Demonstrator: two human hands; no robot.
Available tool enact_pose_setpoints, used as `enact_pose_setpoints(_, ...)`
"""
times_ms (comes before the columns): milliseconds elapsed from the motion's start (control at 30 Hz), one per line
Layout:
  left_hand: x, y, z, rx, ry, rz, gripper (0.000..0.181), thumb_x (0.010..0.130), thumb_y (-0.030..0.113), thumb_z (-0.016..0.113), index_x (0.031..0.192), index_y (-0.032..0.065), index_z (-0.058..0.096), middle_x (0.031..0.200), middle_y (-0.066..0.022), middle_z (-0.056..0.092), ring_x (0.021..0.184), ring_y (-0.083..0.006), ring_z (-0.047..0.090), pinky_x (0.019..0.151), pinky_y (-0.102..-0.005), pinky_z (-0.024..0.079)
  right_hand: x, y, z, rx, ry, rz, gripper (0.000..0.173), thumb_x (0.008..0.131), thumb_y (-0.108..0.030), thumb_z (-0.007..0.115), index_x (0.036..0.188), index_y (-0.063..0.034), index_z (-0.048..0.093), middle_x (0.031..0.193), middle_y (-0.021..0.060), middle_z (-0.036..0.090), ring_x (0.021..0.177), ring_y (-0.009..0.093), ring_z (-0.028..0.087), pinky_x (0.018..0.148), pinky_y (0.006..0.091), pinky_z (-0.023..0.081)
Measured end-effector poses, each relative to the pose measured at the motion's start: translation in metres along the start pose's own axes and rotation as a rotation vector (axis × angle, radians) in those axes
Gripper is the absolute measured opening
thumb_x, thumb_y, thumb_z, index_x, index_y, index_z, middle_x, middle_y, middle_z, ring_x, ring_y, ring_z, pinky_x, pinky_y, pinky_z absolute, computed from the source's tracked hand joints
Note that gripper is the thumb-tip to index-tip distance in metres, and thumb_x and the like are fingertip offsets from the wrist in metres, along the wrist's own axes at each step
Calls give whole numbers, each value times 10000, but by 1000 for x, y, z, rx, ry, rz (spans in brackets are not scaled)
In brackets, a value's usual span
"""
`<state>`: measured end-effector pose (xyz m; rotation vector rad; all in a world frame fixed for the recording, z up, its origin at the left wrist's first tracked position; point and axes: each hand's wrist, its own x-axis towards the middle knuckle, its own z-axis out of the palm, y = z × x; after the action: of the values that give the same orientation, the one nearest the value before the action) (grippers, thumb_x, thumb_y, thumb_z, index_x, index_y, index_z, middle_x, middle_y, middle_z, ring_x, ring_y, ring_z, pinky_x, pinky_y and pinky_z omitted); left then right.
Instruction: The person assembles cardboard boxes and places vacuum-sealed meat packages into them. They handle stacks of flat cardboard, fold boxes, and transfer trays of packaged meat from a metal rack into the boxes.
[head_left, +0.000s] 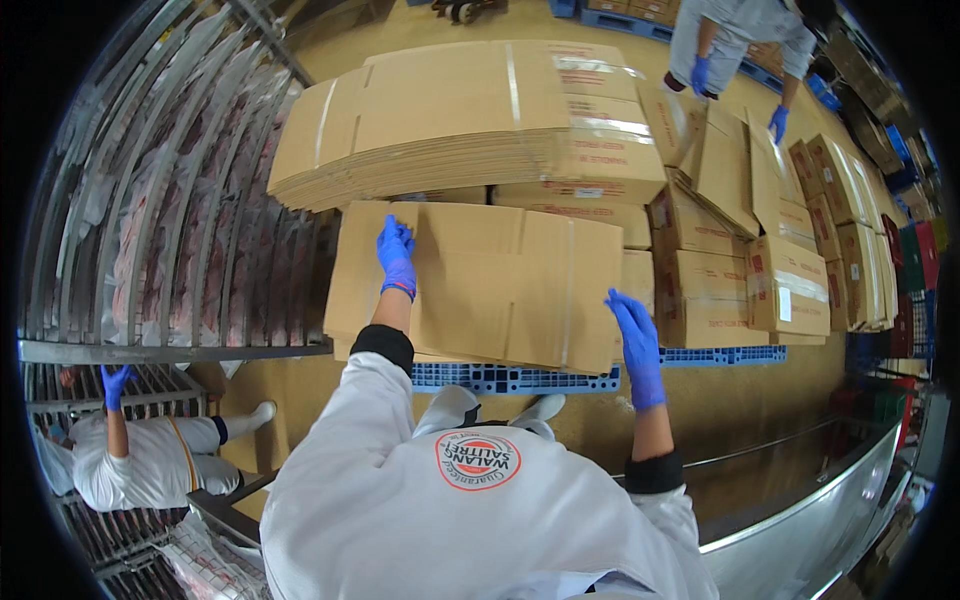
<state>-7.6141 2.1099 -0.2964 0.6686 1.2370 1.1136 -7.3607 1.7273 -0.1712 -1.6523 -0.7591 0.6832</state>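
Observation:
Flattened cardboard boxes (472, 277) lie stacked in front of me, with a pale strap across the right part. My left hand (395, 251), in a blue glove, is over the upper left of the top sheet, fingers bunched; whether it touches or pinches anything cannot be told. At the stack's right edge is my right hand (634, 337), also gloved in blue, its fingers extended and close together beside the cardboard. Behind lies a taller, strapped bundle of flattened boxes (450, 97), next to taped cartons (611, 150).
Metal racks (172, 352) holding plastic-covered pieces stand at left, with a co-worker (150, 457) below them. Closed cartons (709, 292) stand at right near a blue pallet (724, 356). Another co-worker (731, 45) is at the upper right. A metal surface (810, 525) is at lower right.

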Motion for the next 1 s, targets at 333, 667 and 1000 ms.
enact_pose_setpoints(333, 129, 110, -40, 76, 47, 271, 582, 867, 409, 717, 1283, 65, 499, 1187, -39, 566, 1119, -148, 500, 935, -333, 370, 237, -21, 234, 96, 336, -20, 723, 834, -189, 727, 1429, 6, 367, 1448, 177, 399, 1332, 279, 390, 1121, 398, 302)
enact_pose_setpoints(667, 137, 140, -4, 225, -185, 159, 521, 807, 488, 727, 1110, 115, 526, 999, -2, 574, 962, -128, 497, 869, -347, 368, 352, 19, 211, -396, 711, -54, 526, 672, -251, 805, 1087, 8, 610, 1063, 187, 616, 992, 327, 563, 905, 403, 448)
enact_pose_setpoints(1000, 146, 248, 29, 366, -353, 453, 419, 837, 416, 707, 732, 10, 696, 699, -73, 640, 631, -157, 535, 642, -321, 440, 296, -102, 176, 298, 408, -136, 117, 849, -143, 652, 859, -38, 701, 781, 31, 632, 692, 127, 582, 591, 271, 505)
